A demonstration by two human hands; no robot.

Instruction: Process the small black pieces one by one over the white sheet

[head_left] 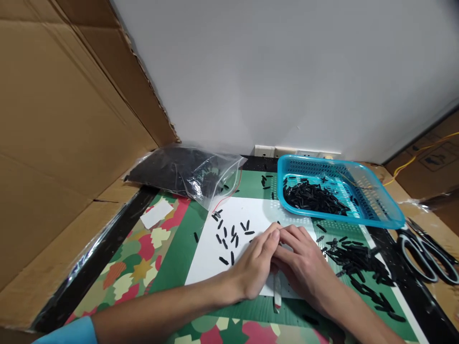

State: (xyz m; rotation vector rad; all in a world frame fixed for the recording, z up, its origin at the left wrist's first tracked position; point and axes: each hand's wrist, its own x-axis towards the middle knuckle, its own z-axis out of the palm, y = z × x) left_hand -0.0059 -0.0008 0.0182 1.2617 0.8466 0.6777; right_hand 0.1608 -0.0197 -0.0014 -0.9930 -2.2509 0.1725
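A: Black pieces [233, 236], item one: where, and how held?

B: Loose on the white sheet [211, 258], just beside both hands. Left hand [256, 267] and right hand [304, 267] meet fingertip to fingertip, fingers [274, 235] pinched nearly closed; whether a piece sits between them, cannot tell.

A: Handling note?

B: Judged: pinch lightly, one piece only, wrists resting on the desk [143, 258]. Blue basket [390, 210] stands near.

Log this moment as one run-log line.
left hand and right hand: fingertips together on white sheet | loose black pieces beside | blue basket holds more | scissors at right
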